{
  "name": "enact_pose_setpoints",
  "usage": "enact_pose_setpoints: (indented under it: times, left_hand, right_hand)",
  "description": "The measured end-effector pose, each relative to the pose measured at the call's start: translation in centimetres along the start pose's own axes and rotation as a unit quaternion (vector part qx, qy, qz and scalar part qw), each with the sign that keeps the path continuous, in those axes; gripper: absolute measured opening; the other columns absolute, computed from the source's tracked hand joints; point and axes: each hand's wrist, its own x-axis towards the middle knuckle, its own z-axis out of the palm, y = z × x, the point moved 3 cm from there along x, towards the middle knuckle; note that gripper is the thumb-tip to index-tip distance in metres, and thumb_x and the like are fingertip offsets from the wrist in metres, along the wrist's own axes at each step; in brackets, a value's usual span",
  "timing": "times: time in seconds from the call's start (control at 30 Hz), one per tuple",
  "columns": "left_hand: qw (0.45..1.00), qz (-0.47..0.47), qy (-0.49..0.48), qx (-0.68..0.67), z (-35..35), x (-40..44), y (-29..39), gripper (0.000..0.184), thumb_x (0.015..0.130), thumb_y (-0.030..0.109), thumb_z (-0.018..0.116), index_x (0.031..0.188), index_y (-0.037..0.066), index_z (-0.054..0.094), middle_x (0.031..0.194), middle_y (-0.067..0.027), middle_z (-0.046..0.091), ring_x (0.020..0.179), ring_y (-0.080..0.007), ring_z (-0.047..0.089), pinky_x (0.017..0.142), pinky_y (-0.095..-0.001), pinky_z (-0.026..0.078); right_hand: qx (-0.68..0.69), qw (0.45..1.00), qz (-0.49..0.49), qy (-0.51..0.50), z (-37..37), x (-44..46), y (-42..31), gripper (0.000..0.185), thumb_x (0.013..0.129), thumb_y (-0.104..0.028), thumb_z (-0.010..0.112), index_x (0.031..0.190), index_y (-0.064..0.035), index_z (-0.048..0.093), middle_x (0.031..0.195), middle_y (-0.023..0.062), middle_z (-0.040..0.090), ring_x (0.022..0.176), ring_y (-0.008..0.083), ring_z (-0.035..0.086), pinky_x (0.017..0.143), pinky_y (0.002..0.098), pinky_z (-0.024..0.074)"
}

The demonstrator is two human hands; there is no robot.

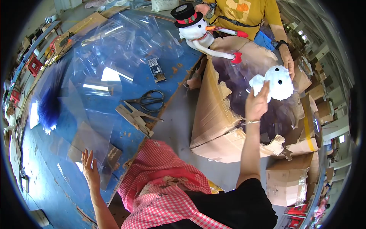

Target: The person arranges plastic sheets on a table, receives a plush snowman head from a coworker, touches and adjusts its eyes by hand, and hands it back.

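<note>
My right hand [257, 102] is closed on a white plush piece with two black button-like dots [281, 83], held over a large torn cardboard box [213, 114]. A co-worker's hand is at the far edge of the same piece. On the left, my left hand [90, 168] has its fingers apart, by a brown cardboard piece [113, 154] and clear plastic sheets [91, 137] on the blue table [133, 133]. A snowman figure [198, 30] with a black hat, orange nose and red mittens leans over the box's far side.
Black scissors [150, 101], a stapler-like metal tool [135, 116] and a small blue-and-silver item [156, 70] lie on the table. Blue tinsel-like material [49, 105] is at the left. A co-worker in a yellow shirt [249, 13] stands across. Another carton [286, 183] sits lower right.
</note>
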Motion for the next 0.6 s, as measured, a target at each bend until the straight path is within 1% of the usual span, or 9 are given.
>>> enact_pose_setpoints:
  times: [0.1, 0.2, 0.3, 0.5, 0.6]
  left_hand:
    - [1.000, -0.009, -0.010, 0.006, 0.7, -0.2, -0.5, 0.040, 0.086, 0.004, 0.053, 0.125, 0.012, 0.054, 0.136, -0.0130, 0.044, 0.131, -0.0303, 0.034, 0.106, -0.0418, 0.028]
    - [0.999, -0.023, -0.024, 0.013, 1.3, -0.3, -0.8, 0.041, 0.086, 0.005, 0.053, 0.127, 0.012, 0.053, 0.135, -0.0142, 0.045, 0.130, -0.0311, 0.035, 0.106, -0.0422, 0.028]
    - [0.999, -0.008, -0.028, 0.030, 2.1, -0.4, -2.0, 0.041, 0.087, 0.008, 0.051, 0.128, 0.011, 0.051, 0.134, -0.0150, 0.046, 0.130, -0.0316, 0.036, 0.107, -0.0422, 0.026]
    - [0.999, -0.013, -0.030, 0.026, 2.3, -0.5, -1.9, 0.039, 0.089, 0.010, 0.049, 0.128, 0.009, 0.050, 0.134, -0.0153, 0.046, 0.129, -0.0316, 0.037, 0.108, -0.0418, 0.025]
    - [0.999, -0.013, -0.031, 0.030, 2.2, -0.5, -1.6, 0.040, 0.089, 0.010, 0.048, 0.129, 0.009, 0.050, 0.134, -0.0151, 0.046, 0.129, -0.0316, 0.037, 0.108, -0.0418, 0.024]
  right_hand:
    - [-0.081, 0.994, 0.058, -0.039, 0.1, 2.6, 3.4, 0.056, 0.078, -0.010, 0.061, 0.130, -0.0037, 0.039, 0.143, 0.0125, 0.032, 0.094, 0.0339, 0.061, 0.073, 0.0405, 0.0513]
    - [-0.097, 0.987, 0.105, -0.074, 0.3, 3.4, 5.2, 0.043, 0.076, -0.007, 0.058, 0.117, -0.0045, 0.045, 0.141, 0.0126, 0.034, 0.092, 0.0351, 0.061, 0.072, 0.0415, 0.0515]
    - [-0.099, 0.989, 0.087, -0.064, 0.7, 3.3, 6.2, 0.039, 0.076, -0.007, 0.059, 0.113, -0.0046, 0.046, 0.139, 0.0123, 0.037, 0.094, 0.0345, 0.061, 0.073, 0.0424, 0.0512]
    - [-0.091, 0.991, 0.074, -0.060, 0.7, 3.4, 7.0, 0.036, 0.075, -0.006, 0.059, 0.109, -0.0045, 0.047, 0.134, 0.0120, 0.041, 0.098, 0.0330, 0.059, 0.075, 0.0425, 0.0501]
    - [-0.082, 0.993, 0.071, -0.051, 0.6, 3.2, 6.6, 0.033, 0.074, -0.004, 0.059, 0.106, -0.0041, 0.049, 0.132, 0.0123, 0.043, 0.098, 0.0333, 0.059, 0.076, 0.0417, 0.0498]
